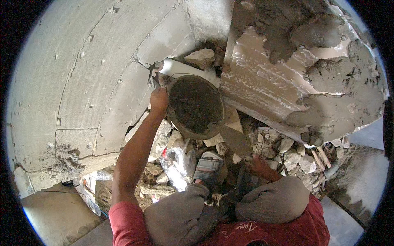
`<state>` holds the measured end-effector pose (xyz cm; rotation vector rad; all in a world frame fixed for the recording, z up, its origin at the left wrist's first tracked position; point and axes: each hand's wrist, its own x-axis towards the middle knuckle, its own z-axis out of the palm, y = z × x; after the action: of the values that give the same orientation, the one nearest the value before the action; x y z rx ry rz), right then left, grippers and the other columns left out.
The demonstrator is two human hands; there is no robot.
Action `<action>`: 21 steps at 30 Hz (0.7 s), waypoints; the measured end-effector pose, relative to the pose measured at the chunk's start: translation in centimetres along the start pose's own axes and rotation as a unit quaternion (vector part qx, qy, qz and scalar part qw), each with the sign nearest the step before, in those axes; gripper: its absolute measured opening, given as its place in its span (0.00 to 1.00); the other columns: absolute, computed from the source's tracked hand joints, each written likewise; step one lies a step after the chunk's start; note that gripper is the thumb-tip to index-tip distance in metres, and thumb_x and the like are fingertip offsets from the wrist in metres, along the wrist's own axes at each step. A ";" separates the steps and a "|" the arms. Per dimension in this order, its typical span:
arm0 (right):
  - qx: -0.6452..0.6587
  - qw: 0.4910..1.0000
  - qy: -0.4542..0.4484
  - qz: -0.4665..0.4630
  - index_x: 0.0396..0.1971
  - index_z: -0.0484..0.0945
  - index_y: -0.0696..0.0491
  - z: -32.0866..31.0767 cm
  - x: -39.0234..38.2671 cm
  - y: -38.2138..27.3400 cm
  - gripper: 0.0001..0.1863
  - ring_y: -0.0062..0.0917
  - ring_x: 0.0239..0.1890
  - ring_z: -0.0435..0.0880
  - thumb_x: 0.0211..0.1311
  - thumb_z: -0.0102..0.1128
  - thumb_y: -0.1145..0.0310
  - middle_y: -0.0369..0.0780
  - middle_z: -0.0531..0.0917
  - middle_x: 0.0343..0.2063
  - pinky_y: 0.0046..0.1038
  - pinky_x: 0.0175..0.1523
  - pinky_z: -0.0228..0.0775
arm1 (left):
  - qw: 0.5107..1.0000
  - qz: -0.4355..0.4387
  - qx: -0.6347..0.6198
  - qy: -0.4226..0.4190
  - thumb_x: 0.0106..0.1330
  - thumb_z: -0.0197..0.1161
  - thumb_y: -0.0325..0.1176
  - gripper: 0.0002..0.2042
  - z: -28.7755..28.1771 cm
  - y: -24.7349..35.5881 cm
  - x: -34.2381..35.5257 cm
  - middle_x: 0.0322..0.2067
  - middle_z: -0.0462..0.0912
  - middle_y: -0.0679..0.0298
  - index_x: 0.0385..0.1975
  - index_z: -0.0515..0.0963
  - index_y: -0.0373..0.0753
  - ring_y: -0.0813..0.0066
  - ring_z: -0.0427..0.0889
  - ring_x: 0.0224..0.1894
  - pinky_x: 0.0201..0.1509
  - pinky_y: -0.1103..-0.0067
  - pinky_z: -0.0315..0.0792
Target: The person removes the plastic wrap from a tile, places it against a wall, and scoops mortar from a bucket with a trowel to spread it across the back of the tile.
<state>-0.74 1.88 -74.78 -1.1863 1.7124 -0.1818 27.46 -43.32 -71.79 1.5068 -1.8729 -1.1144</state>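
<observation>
A round, dark bucket (221, 119) with wet grey mortar (195, 104) inside stands in front of me, its mouth facing up. My left hand (159, 99) is closed on its left rim. My right hand (260, 167) lies low, right of the bucket, its fingers closed around the handle of a trowel. The grey trowel blade (236, 141) points up and left, its tip close to the bucket's lower right rim; I cannot tell whether they touch. The handle is mostly hidden by my hand.
A pale block wall (94, 82) curves along the left. At right a large slab (266, 78) carries wet mortar in thick patches. Broken stones (293, 160) and a plastic bag (178, 162) lie around my sandalled foot (208, 166). A white pipe (184, 68) runs behind the bucket.
</observation>
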 end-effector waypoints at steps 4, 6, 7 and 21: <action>-0.012 0.996 0.010 0.085 0.56 0.56 0.62 -8.6 -6.8 0.6 0.35 0.47 0.50 0.72 0.56 0.57 0.55 0.54 0.71 0.49 0.43 0.52 0.66 | 0.998 0.045 0.026 -0.027 0.61 0.46 0.35 0.13 2.4 4.3 -0.9 0.23 0.74 0.51 0.29 0.72 0.29 0.62 0.72 0.28 0.35 0.68 0.66; -0.049 0.997 0.046 0.045 0.54 0.58 0.62 -9.9 -5.9 0.9 0.34 0.48 0.49 0.73 0.56 0.57 0.55 0.55 0.72 0.47 0.43 0.51 0.67 | 0.997 0.042 0.061 -0.026 0.61 0.46 0.35 0.13 1.8 7.1 -1.3 0.25 0.74 0.49 0.29 0.72 0.29 0.58 0.72 0.29 0.36 0.67 0.66; -0.106 0.986 0.124 -0.036 0.52 0.60 0.61 -9.5 -4.5 0.9 0.32 0.48 0.46 0.74 0.55 0.58 0.57 0.54 0.73 0.45 0.43 0.48 0.68 | 0.995 0.030 0.096 -0.027 0.61 0.46 0.35 0.13 1.6 7.4 -1.9 0.27 0.74 0.46 0.30 0.72 0.29 0.55 0.72 0.30 0.38 0.66 0.65; -0.256 0.962 -0.050 -0.079 0.59 0.59 0.49 -13.3 -5.0 -7.9 0.31 0.43 0.37 0.77 0.52 0.55 0.72 0.49 0.73 0.41 0.43 0.41 0.71 | 0.980 0.099 0.169 -0.023 0.61 0.44 0.37 0.16 -0.3 3.2 -1.3 0.30 0.76 0.46 0.31 0.73 0.28 0.52 0.73 0.33 0.40 0.65 0.65</action>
<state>-6.23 -3.38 -60.39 -1.6825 1.6216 0.2394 26.31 -42.02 -68.84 1.4333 -2.2770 -0.7744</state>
